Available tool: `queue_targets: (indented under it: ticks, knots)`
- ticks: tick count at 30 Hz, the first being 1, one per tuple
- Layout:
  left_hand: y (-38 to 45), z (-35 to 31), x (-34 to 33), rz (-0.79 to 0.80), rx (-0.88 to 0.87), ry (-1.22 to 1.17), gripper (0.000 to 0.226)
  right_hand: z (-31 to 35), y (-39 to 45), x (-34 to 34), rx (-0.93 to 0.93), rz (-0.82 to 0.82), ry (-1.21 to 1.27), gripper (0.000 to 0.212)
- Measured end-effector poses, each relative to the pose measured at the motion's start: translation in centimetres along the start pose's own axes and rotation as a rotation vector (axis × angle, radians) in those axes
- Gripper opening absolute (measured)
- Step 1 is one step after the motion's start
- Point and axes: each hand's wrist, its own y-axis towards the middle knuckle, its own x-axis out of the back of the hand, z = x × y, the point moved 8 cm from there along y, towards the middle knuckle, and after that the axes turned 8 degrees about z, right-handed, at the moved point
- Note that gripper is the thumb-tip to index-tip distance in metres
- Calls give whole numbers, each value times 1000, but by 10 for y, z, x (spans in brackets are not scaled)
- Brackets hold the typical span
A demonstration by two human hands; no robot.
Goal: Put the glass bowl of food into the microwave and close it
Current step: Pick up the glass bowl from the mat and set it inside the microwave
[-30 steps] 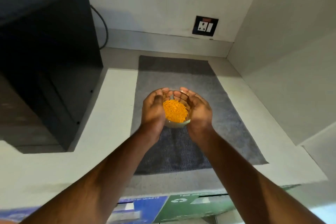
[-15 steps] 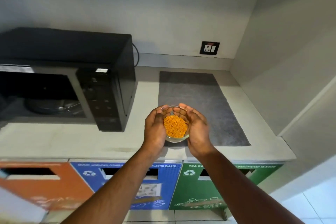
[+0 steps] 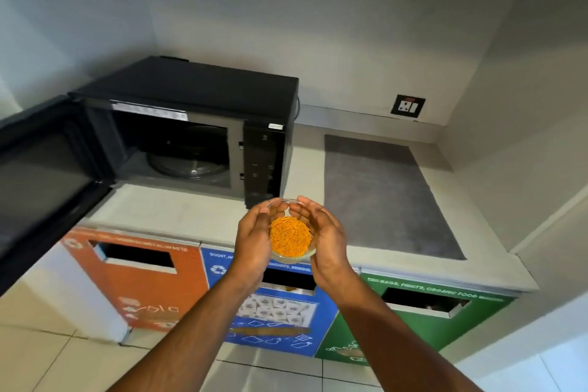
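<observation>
A small glass bowl point(image 3: 291, 240) heaped with thin orange strands is cupped between both hands, in the air in front of the counter's edge. My left hand point(image 3: 254, 237) wraps its left side and my right hand point(image 3: 324, 239) its right side. The black microwave point(image 3: 197, 124) stands on the counter to the upper left. Its door point(image 3: 41, 181) is swung wide open to the left. Inside, the glass turntable point(image 3: 187, 156) lies bare. The bowl is below and to the right of the opening, in front of the control panel point(image 3: 264, 162).
A grey mat point(image 3: 388, 194) lies on the pale counter point(image 3: 178, 213) right of the microwave. A wall socket point(image 3: 408, 105) sits above it, and a wall closes the right side. Under the counter stand orange point(image 3: 133, 277), blue point(image 3: 273, 305) and green point(image 3: 413, 318) waste bins.
The bowl has left the mat and come back past the counter edge, held in both hands. The view has pulled back and turned left, so the open microwave cavity and door now show.
</observation>
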Motion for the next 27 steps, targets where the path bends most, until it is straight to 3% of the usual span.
queue_targets:
  ticks: [12,17,27]
  knots:
    - [-1,-12,211,-77,14,-40,33,-72,-20,-198,-73,16,-46,25]
    - [9,-18,236,-54,10,-85,30,-77,-4,-226,-77,40,-73,28]
    - [127,6,284,-99,-135,-302,40,-116,112,-276,-11,8,36,29]
